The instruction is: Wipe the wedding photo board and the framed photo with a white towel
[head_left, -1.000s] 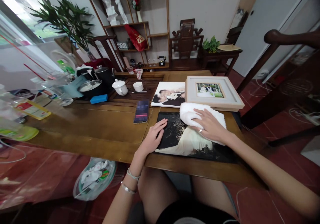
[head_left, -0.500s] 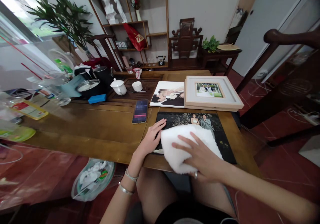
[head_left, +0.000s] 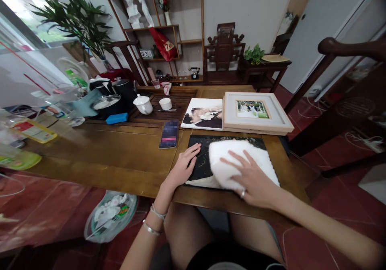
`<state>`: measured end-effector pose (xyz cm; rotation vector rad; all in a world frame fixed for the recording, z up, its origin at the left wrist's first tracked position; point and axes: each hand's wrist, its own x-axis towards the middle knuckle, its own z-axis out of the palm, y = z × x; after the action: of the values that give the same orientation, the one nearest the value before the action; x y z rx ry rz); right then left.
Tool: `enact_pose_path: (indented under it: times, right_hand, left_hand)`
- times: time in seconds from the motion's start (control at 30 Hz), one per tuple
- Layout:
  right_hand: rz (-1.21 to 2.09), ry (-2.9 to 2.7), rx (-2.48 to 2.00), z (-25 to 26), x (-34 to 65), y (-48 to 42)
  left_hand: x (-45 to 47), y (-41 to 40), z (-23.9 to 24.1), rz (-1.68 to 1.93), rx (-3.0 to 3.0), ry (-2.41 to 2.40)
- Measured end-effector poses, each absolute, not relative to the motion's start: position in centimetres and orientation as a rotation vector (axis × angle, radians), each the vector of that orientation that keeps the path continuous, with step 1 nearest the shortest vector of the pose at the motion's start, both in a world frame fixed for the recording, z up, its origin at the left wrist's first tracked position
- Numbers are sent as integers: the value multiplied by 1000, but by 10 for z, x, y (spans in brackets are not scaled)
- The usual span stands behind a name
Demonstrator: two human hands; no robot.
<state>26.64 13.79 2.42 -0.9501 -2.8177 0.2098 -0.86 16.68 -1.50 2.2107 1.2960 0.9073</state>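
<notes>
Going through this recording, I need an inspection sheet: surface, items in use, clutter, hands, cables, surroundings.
Surface: brown wooden table.
Items in use: white cloth covering part of a dark picture panel.
Clutter: phone, framed picture, white teapot, blue box.
Hands: right hand on the cloth, fingers spread; left hand at the panel's left edge, holding nothing.
Cables: white cables on the floor, picture's right side; none seen on the panel.
Surroundings: shelf unit, wooden chair, leafy plant, lined waste bin.
</notes>
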Motion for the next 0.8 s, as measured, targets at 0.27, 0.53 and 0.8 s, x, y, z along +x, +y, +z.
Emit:
enact_pose_path:
  times: [0.27, 0.53, 0.8]
  right_hand:
    - [332, -2874, -774, 27, 247, 128]
    - [33, -2705, -1089, 23, 297, 191]
    - [367, -2890, -866, 27, 266, 100]
  left_hand:
    - [-9, 167, -13, 882, 2206, 1292]
    - [-9, 167, -17, 918, 2208, 1284]
    - [-8, 167, -16, 895, 2225, 1291]
